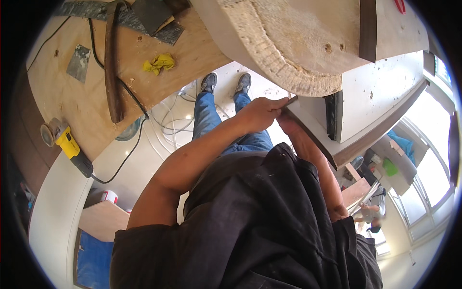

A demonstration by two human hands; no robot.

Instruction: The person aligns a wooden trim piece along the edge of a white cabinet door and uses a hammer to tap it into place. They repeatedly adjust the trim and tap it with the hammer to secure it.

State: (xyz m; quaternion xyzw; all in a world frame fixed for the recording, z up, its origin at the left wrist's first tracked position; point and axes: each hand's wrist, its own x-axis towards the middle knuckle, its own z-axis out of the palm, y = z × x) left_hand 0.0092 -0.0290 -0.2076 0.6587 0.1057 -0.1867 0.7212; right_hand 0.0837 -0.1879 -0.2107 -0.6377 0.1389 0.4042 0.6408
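Observation:
Both my hands meet at the near-left corner of a white panel (313, 114) edged in dark brown. My left hand (260, 114) is closed, thumb and fingers pinching the brown edging (290, 100) at that corner. Just beside it, my right hand (289, 125) lies against the panel's edge. Its fingers are mostly hidden behind the left hand and the panel, so I cannot tell how they are bent. Above the panel rises a curved piece with a rough, notched wooden rim (288, 79). A black strip (331, 116) stands between the curved piece and the panel.
On the wooden worktable (144, 96) at left lie a yellow-and-black angle grinder (72, 147), a curved dark wood strip (112, 72), a yellow crumpled cloth (159, 63) and a scraper plate (78, 63). Cables (173, 120) cross the floor. Another person (373, 212) is far right.

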